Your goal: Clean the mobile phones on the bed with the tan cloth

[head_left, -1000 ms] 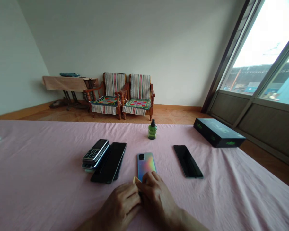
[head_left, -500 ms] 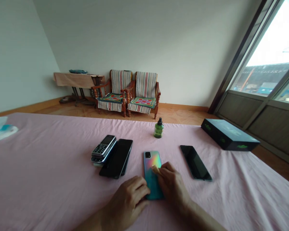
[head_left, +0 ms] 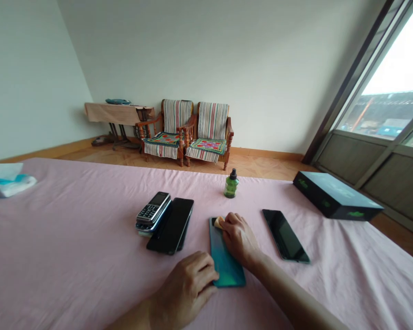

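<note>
A blue-green smartphone [head_left: 226,261] lies back up on the pink cloth in front of me. My left hand [head_left: 192,279] has its bent fingers pressed to the phone's lower left edge. My right hand [head_left: 239,238] pinches a small pale-yellow cloth [head_left: 219,222] against the phone's top end, beside the camera block, which it partly covers. Left of them, a silver keypad phone [head_left: 154,207] sits on a stack of phones, and a black smartphone [head_left: 172,227] rests on another dark one. Another black smartphone [head_left: 285,235] lies to the right, screen up.
A green bottle with a black cap [head_left: 231,184] stands beyond the phone. A flat black box [head_left: 337,195] is at the far right, and a tissue pack [head_left: 10,185] at the far left. Behind the pink-covered surface [head_left: 72,238] stand two wooden armchairs [head_left: 208,145] and a cloth-draped table [head_left: 113,113].
My right hand has slid the yellow cloth up the phone's back, from the middle to the camera end. My left hand stays at the lower left edge. The view has shifted slightly.
</note>
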A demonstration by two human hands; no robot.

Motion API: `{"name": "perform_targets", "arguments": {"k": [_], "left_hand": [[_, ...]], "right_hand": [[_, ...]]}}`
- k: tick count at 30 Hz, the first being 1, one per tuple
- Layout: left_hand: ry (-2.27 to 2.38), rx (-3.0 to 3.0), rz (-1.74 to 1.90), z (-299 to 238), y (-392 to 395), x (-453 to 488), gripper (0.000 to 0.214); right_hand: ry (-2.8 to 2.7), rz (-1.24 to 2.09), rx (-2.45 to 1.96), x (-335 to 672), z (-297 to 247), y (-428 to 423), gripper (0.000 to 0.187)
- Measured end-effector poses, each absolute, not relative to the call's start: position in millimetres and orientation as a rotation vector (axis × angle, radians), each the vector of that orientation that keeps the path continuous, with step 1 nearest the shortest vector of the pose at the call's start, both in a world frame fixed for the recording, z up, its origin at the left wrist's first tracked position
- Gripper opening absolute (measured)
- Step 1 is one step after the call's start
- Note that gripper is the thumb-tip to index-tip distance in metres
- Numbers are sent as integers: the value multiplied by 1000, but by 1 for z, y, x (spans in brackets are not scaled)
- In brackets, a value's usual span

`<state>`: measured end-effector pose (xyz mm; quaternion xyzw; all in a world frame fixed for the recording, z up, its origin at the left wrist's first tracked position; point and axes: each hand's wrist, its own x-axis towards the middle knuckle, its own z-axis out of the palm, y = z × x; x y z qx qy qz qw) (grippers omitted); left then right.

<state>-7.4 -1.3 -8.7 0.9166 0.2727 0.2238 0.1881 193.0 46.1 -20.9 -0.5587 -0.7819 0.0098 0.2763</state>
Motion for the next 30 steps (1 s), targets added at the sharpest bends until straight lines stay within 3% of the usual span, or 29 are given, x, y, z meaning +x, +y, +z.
{"name": "perform_targets", "arguments": {"k": [13, 30], "left_hand": [[791, 2541, 629, -8, -3, -7, 20], [815, 2507, 613, -10, -2, -8, 21]], "right_hand": [[-2089, 60, -1525, 188, -20, 30, 34], [-2128, 66, -1537, 183, -17, 36, 28]]}}
